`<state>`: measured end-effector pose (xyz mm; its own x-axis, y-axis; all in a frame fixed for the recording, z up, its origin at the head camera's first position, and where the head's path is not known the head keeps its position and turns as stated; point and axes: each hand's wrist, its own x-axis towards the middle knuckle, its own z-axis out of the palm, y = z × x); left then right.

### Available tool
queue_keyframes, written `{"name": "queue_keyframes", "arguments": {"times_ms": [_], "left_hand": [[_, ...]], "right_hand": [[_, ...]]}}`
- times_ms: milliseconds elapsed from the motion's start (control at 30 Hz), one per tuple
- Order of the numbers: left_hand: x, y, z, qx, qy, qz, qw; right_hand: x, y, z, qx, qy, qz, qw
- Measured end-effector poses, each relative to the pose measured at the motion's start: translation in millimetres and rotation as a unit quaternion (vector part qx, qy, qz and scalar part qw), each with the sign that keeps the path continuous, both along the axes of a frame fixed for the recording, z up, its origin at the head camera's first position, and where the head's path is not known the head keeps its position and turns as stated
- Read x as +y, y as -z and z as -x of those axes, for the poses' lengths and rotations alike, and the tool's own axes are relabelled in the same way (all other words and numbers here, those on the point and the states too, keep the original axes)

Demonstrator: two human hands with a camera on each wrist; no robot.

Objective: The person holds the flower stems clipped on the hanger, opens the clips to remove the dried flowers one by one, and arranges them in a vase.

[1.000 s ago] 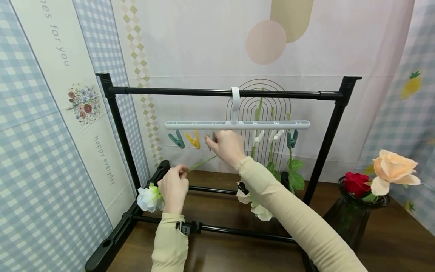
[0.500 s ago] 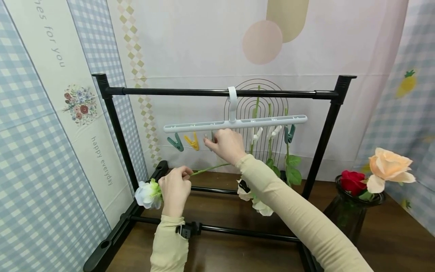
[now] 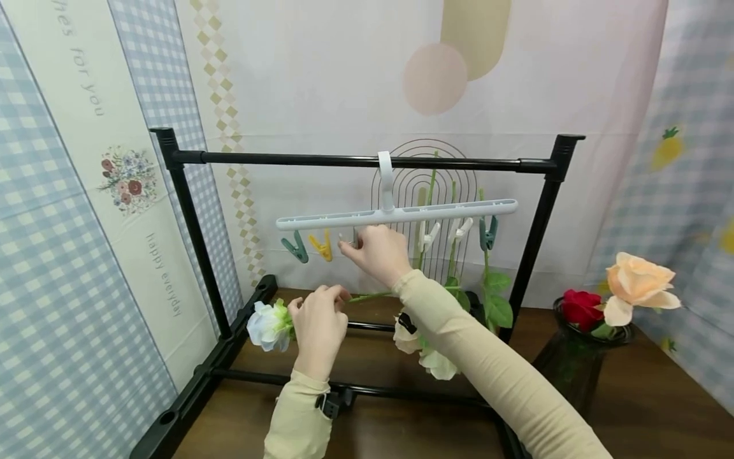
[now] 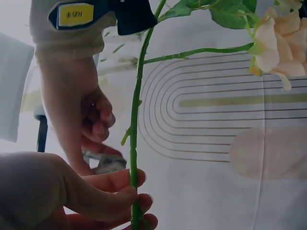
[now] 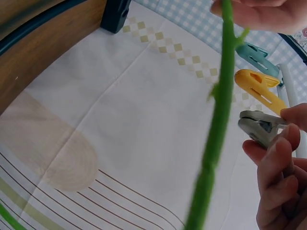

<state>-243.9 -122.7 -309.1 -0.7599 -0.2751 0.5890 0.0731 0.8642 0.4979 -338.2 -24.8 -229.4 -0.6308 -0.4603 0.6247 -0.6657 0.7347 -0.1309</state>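
Note:
My left hand pinches the green stem of a pale blue-white flower, between thumb and fingers close below the bloom. The stem runs rightward, nearly level, and passes behind my right forearm in the head view. Just under the white hanger, my right hand pinches a grey clothespin by its handles. That clothespin and the stem are apart. A yellow clothespin and a teal clothespin hang to its left without flowers.
Two white clothespins and a dark teal clothespin on the right side hold flowers upside down. The hanger hooks over a black rack's bar. A dark vase with a red rose and a peach rose stands right.
My left hand has moved right with the flower, and its stem has swung from slanting to nearly level. The hanger's left end has tipped down. The right hand keeps its grip on the grey clothespin.

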Motion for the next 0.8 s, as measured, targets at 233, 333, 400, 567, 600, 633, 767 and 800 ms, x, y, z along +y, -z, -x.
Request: {"name": "queue_keyframes", "arguments": {"times_ms": [233,333,400,567,600,633,767,800], "left_hand": [[8.0,1.6,-1.9,0.02,0.003,0.019,0.9996],[11.9,1.0,-2.2,0.027,0.006,0.026,0.9993],[13.5,1.1,-2.8,0.03,0.005,0.029,0.9991],[14.6,0.4,-5.3,0.038,0.008,0.032,0.9987],[14.8,0.2,-5.8,0.039,0.01,0.033,0.9987],[15.1,0.0,-6.1,0.041,0.01,0.035,0.9985],[17.5,-1.0,-7.1,0.044,0.009,0.049,0.9978],[18.2,-1.0,-7.3,0.044,0.008,0.052,0.9976]], "right_hand": [[-1.6,2.9,-4.8,0.014,0.006,0.002,1.0],[-0.2,1.0,-8.8,0.013,0.005,0.001,1.0],[0.7,0.4,-11.8,0.011,0.0,-0.004,1.0],[7.9,-1.6,-24.0,-0.004,-0.023,-0.016,1.0],[10.9,-1.5,-26.7,-0.009,-0.032,-0.02,0.999],[14.3,-1.2,-29.8,-0.015,-0.042,-0.024,0.999],[30.1,3.0,-42.4,-0.043,-0.087,-0.055,0.994],[33.9,5.0,-45.5,-0.047,-0.096,-0.062,0.992]]}}
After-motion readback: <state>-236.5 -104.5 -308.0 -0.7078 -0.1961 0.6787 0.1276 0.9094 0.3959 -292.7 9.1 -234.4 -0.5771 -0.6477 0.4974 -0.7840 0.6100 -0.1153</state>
